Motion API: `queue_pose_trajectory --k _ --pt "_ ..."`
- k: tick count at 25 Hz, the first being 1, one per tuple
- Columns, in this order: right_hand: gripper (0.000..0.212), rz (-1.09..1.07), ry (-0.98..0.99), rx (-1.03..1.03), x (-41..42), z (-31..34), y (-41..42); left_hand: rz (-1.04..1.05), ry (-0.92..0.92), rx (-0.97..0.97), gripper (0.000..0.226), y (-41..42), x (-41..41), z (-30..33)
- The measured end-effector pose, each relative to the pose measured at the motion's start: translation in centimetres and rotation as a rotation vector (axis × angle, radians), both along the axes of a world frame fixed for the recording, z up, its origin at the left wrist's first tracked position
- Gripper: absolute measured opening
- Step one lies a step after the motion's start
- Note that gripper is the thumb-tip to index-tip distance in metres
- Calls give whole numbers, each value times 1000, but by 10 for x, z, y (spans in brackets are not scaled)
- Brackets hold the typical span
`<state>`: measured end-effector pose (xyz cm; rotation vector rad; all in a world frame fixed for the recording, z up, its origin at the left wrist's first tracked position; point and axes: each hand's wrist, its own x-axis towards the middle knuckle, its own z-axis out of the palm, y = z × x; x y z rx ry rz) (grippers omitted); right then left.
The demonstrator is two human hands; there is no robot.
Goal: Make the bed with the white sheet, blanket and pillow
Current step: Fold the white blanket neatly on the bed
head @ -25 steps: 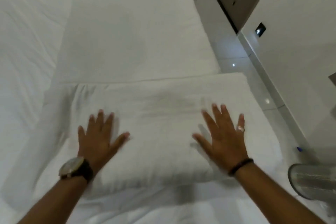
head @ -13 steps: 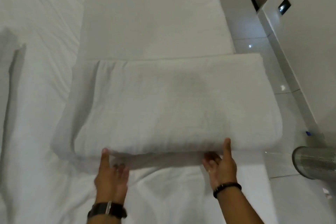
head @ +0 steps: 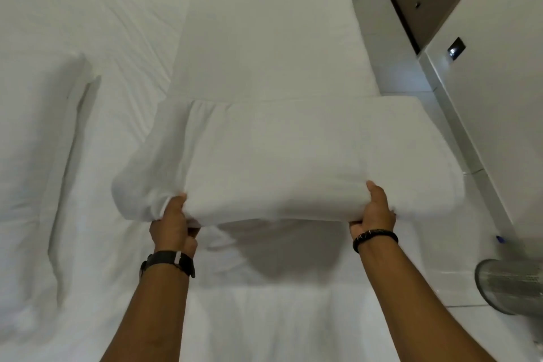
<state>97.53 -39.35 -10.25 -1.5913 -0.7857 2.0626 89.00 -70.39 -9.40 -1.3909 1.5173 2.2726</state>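
While both hands, left hand (head: 172, 222) and right hand (head: 374, 209), grip the pillow's (head: 293, 161) near edge, thumbs on top, it hangs lifted just above the sheet (head: 88, 38). Step: placing pillow. Next: probably carry it away from the hands, set flat, square.
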Motion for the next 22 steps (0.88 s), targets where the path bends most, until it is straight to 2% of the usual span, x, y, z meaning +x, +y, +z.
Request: queue_pose_trajectory --k 4,7,10,12,14,16,17,20,22 --pt "61 39 -7 -2 74 46 -23 9 -1 -2 46 -28 82 37" --pt "49 9 -114 -51 166 69 -58 48 -125 -9 45 -60 182 43" --pt "26 -49 -267 -60 233 82 -86 35 -293 -76 59 -79 258 57" --pt "26 -42 -312 -63 251 94 -95 76 -346 -101 46 -83 282 71" --pt "21 -50 -294 -59 249 112 -96 65 -349 -113 26 -82 282 91" --pt "18 -26 -218 -32 233 129 -91 46 -267 -52 21 -79 265 111" --pt "23 -13 -191 -18 221 136 -89 57 -202 -10 19 -77 250 117" --pt "32 -39 -133 24 176 147 -75 17 -51 137 44 -74 179 118" --pt "50 -64 -70 36 136 151 -63 -7 45 196 52 -62 118 124"
